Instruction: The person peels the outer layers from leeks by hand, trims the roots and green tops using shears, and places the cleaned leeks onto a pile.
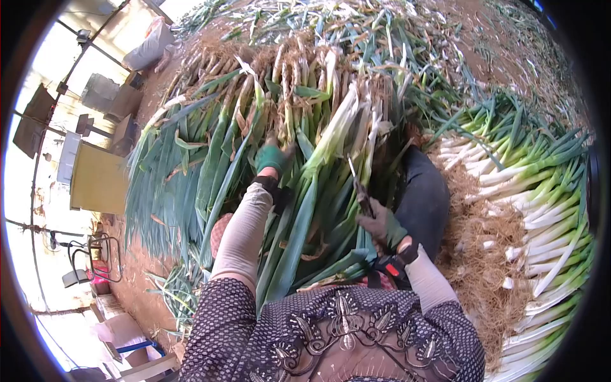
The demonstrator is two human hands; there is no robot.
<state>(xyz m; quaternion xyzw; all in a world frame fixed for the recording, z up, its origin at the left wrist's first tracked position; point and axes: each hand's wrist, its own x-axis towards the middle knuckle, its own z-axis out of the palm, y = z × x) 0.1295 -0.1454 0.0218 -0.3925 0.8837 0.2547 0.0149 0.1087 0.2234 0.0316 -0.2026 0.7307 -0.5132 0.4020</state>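
A thick heap of untrimmed large green onions (216, 162) lies before me, brown roots at the far end and long leaves toward me. My left hand (273, 157), in a green glove, reaches into the heap with its fingers closed around a stalk. A knife (363, 196) is in my gloved right hand (384, 228), its narrow blade pointing up and away over the leaves. Between the hands, a pale-stemmed green onion (337, 130) slants across my front, its leaves running down toward my lap. My bent knee (421, 197) shows beside the right hand.
Cleaned green onions (538, 213) with white stems lie in a long row at right, roots toward me. Loose leaves (407, 38) cover the ground at the back. A yellow box (98, 178), a white sack (149, 48) and a metal frame (98, 258) stand at left.
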